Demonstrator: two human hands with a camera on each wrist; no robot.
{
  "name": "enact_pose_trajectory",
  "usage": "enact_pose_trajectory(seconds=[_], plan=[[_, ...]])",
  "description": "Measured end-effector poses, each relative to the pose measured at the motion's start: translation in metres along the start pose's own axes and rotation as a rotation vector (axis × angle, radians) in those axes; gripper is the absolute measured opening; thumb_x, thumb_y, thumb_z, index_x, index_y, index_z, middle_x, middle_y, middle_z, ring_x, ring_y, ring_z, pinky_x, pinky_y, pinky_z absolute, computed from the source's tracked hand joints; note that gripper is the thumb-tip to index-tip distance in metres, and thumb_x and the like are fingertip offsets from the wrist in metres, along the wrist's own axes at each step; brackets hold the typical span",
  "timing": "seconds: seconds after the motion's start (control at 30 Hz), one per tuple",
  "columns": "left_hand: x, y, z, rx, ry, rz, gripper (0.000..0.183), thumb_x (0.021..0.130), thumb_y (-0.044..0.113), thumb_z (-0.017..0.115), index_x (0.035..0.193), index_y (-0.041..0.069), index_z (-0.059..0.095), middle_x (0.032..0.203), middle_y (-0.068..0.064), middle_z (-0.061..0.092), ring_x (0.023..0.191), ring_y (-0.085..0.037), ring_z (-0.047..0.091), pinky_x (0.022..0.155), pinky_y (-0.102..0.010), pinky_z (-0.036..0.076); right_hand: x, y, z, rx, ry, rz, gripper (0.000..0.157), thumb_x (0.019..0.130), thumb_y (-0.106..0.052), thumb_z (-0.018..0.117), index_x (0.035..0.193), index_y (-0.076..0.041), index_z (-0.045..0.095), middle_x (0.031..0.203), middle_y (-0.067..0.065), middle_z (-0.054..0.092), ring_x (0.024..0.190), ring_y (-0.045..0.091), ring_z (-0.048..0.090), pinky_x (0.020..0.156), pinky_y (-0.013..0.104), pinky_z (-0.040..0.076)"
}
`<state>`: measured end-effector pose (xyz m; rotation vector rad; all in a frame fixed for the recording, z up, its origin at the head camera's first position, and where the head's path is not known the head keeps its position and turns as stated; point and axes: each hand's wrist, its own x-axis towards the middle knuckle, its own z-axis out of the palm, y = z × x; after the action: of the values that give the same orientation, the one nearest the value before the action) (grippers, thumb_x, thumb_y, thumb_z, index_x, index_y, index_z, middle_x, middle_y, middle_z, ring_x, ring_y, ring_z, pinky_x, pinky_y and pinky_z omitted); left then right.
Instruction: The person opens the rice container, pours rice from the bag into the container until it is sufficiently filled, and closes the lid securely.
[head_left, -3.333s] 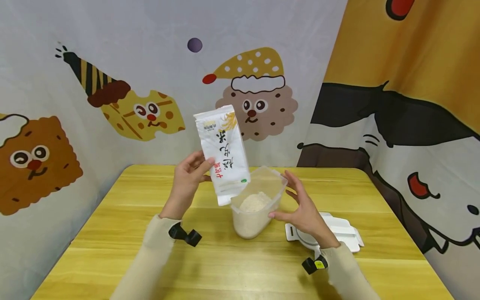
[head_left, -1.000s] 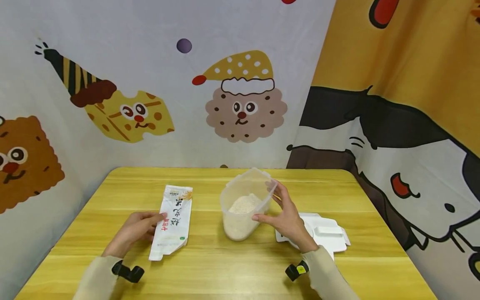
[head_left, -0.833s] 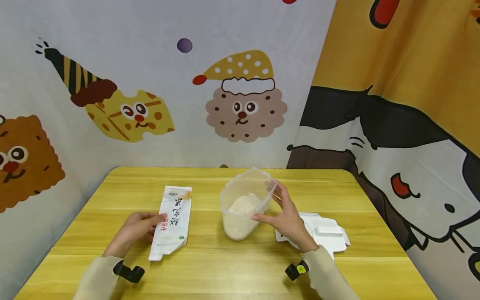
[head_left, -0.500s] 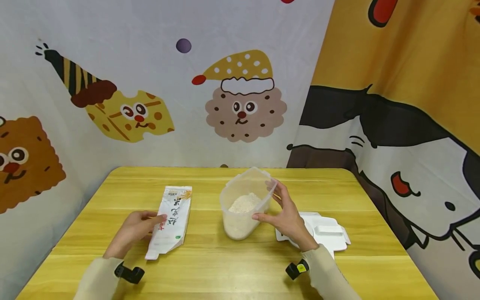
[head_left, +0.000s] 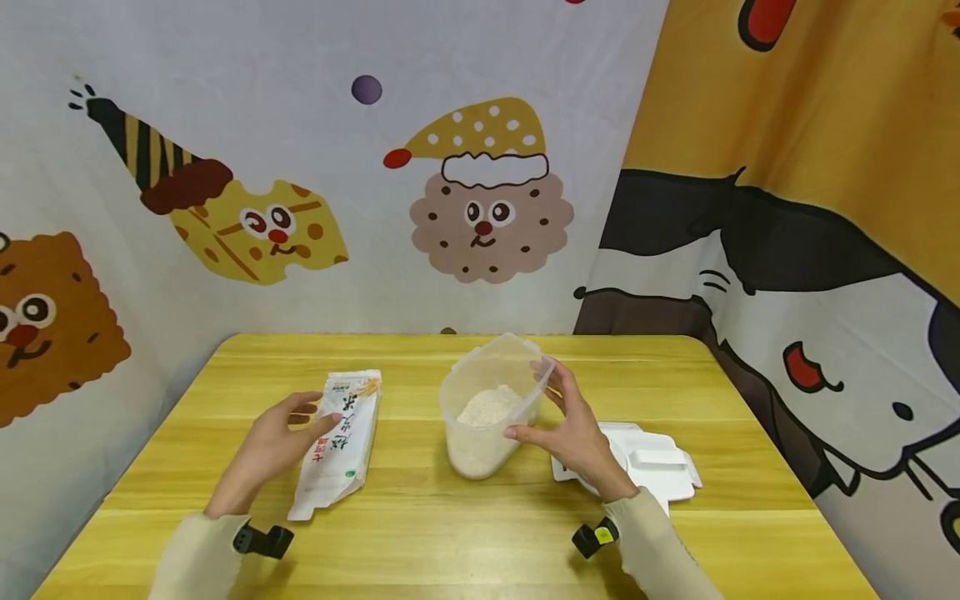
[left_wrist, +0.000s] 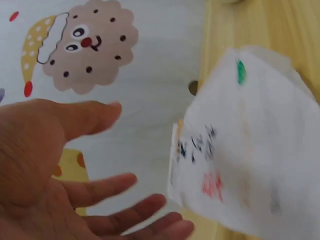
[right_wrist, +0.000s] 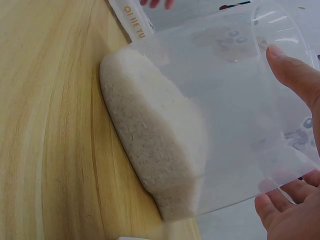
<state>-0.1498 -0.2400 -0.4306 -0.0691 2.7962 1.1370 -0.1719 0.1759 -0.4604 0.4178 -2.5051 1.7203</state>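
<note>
A white paper rice bag (head_left: 341, 446), printed with black and red characters, lies flattened on the left of the table. My left hand (head_left: 281, 442) hovers at its left edge, thumb and fingers spread; in the left wrist view a gap shows between the fingers and the bag (left_wrist: 250, 150). In the middle stands a translucent plastic container (head_left: 457, 417), part full of white rice (right_wrist: 135, 115). At its right side, my right hand (head_left: 573, 433) holds the container near the rim, thumb on the near wall and fingers on the far wall.
A white plastic lid (head_left: 663, 475) lies on the wooden table (head_left: 465, 550) to the right, partly hidden behind my right hand and wrist. A curtain (head_left: 300, 50) with cartoon prints hangs behind the table's back edge.
The rice bag went from tilted over the container down onto the table at left. My left hand has now let go and opened, rising slightly. The right hand keeps its hold.
</note>
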Motion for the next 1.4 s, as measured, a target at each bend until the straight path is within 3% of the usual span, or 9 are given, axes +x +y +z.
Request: enact_pose_trajectory(seconds=[0.17,0.33,0.47,0.6,0.77,0.9,1.07,1.23,1.4], plan=[[0.002,0.015,0.005,-0.094,0.019,0.167,0.075,0.099,0.048,0.065,0.155,0.006,0.04,0.155,-0.026,0.044,0.141,-0.046,0.043,0.109,-0.061,0.047,0.001,0.0,0.001,-0.006,-0.002,-0.003,0.114,0.071,-0.035,0.096,0.16,-0.029,0.025,0.161,-0.006,0.039,0.152,0.024,0.036,0.126,0.049,0.032],[0.012,0.022,0.014,-0.237,-0.02,0.311,0.071,0.099,0.039,0.068,0.158,0.014,0.036,0.162,-0.017,0.039,0.147,-0.041,0.04,0.115,-0.057,0.044,0.002,0.0,0.001,-0.008,-0.004,-0.003,0.114,0.071,-0.035,0.095,0.16,-0.029,0.024,0.162,-0.006,0.039,0.152,0.024,0.035,0.126,0.049,0.032],[0.019,0.029,0.024,-0.388,-0.041,0.405,0.066,0.101,0.027,0.067,0.159,0.02,0.036,0.162,-0.013,0.039,0.148,-0.039,0.039,0.113,-0.035,0.048,0.003,0.0,0.002,-0.013,-0.004,-0.002,0.114,0.072,-0.035,0.095,0.16,-0.028,0.024,0.162,-0.006,0.039,0.152,0.023,0.035,0.126,0.048,0.032],[0.025,0.038,0.036,-0.593,-0.06,0.512,0.063,0.103,0.012,0.063,0.159,0.016,0.036,0.161,-0.013,0.04,0.149,-0.036,0.036,0.109,-0.015,0.046,0.003,0.002,0.002,-0.015,-0.003,-0.006,0.114,0.072,-0.035,0.095,0.161,-0.025,0.024,0.161,-0.004,0.039,0.152,0.024,0.036,0.125,0.048,0.033],[0.031,0.047,0.054,-0.804,-0.125,0.623,0.063,0.104,0.004,0.055,0.161,0.009,0.029,0.163,-0.023,0.033,0.153,-0.037,0.03,0.117,-0.028,0.044,0.003,0.003,0.002,-0.012,-0.003,-0.02,0.113,0.073,-0.034,0.095,0.161,-0.022,0.025,0.16,-0.001,0.04,0.151,0.025,0.037,0.125,0.049,0.033],[0.035,0.051,0.07,-0.878,-0.183,0.691,0.066,0.103,0.001,0.054,0.162,0.006,0.025,0.163,-0.032,0.025,0.154,-0.038,0.028,0.121,-0.037,0.04,0.002,0.002,0.002,-0.003,-0.004,-0.025,0.111,0.072,-0.034,0.095,0.16,-0.026,0.027,0.16,-0.001,0.04,0.151,0.026,0.036,0.125,0.05,0.032],[0.037,0.055,0.09,-0.907,-0.241,0.728,0.076,0.098,-0.001,0.063,0.161,0.002,0.022,0.163,-0.033,0.024,0.154,-0.04,0.027,0.123,-0.041,0.038,0.002,0.002,0.002,-0.006,-0.004,-0.027,0.11,0.072,-0.034,0.095,0.159,-0.026,0.027,0.16,-0.001,0.04,0.151,0.027,0.036,0.125,0.051,0.032],[0.036,0.06,0.107,-0.891,-0.281,0.692,0.091,0.091,0.011,0.078,0.162,0.002,0.021,0.165,-0.027,0.027,0.154,-0.034,0.03,0.12,-0.034,0.041,0.001,0.003,0.001,-0.014,-0.007,-0.034,0.111,0.073,-0.032,0.094,0.16,-0.024,0.026,0.161,0.0,0.04,0.151,0.026,0.036,0.125,0.049,0.033],[0.034,0.065,0.12,-0.795,-0.286,0.643,0.096,0.086,0.013,0.084,0.162,0.012,0.027,0.166,-0.015,0.032,0.154,-0.033,0.03,0.122,-0.054,0.035,0.001,0.001,-0.001,-0.019,-0.005,-0.034,0.111,0.073,-0.032,0.095,0.16,-0.024,0.025,0.161,0.001,0.039,0.151,0.027,0.036,0.125,0.05,0.032]])
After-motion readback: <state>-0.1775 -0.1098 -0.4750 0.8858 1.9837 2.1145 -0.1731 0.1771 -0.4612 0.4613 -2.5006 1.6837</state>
